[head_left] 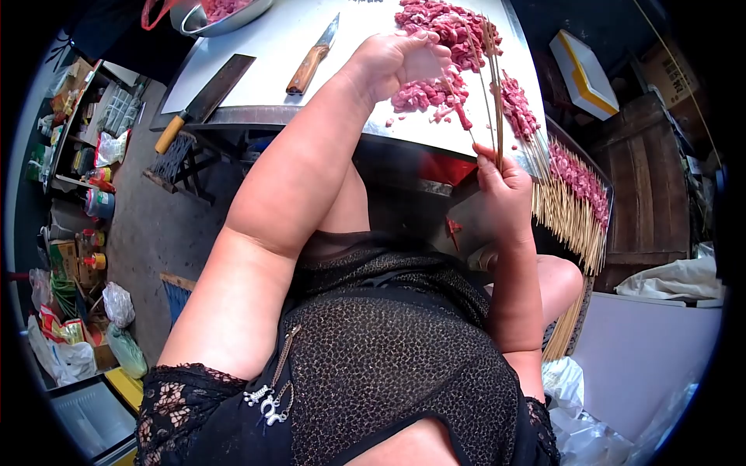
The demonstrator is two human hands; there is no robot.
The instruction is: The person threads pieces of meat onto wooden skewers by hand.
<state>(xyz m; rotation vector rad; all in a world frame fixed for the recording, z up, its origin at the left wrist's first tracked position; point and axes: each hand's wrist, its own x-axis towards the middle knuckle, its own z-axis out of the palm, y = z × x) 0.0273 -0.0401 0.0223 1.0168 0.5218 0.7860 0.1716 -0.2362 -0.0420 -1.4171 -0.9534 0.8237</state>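
Cleaver [220,85] and knife [315,58] lay apart from heaped meat [451,27] beside the left hand [398,66], its hold unclear, as the right hand [507,189] clutched skewers [498,128].

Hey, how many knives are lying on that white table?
2. A cleaver lies at the near left corner of the table, its handle jutting past the edge; a smaller knife lies just right of it. Others could be hidden under the meat.
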